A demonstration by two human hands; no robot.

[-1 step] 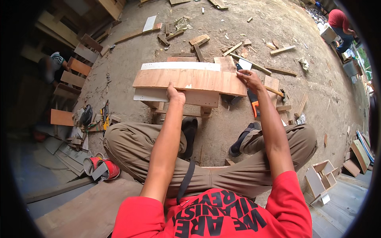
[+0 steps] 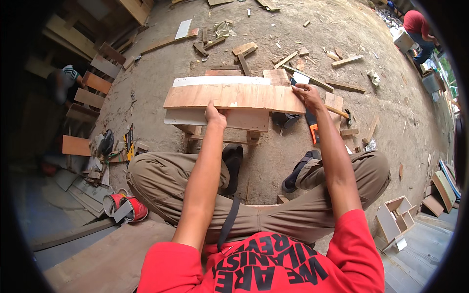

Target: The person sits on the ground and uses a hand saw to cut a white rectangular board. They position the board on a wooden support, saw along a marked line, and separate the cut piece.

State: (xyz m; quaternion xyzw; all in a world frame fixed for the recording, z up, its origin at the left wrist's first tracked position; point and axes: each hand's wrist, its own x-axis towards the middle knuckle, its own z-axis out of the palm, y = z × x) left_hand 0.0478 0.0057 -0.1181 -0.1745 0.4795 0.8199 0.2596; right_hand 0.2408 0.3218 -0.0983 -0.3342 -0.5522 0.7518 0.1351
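Note:
A long plywood board lies across a low wooden bench, its right end reaching past the bench. At its lower edge my left hand is closed on it, thumb on top and the other fingers hidden underneath. My right hand pinches the board's right end between thumb and fingers. Behind the board shows a white strip with small holes, and in front a pale panel sticks out beneath it. On the ground by my right hand lies a handsaw with an orange-and-black handle.
A hammer lies among wood offcuts on the dirt ground. Red cans stand by my left knee, a small wooden compartment box at right. One person bends at the far right; another is at left.
The plywood board's right end has risen slightly with my right hand. My left hand has barely shifted.

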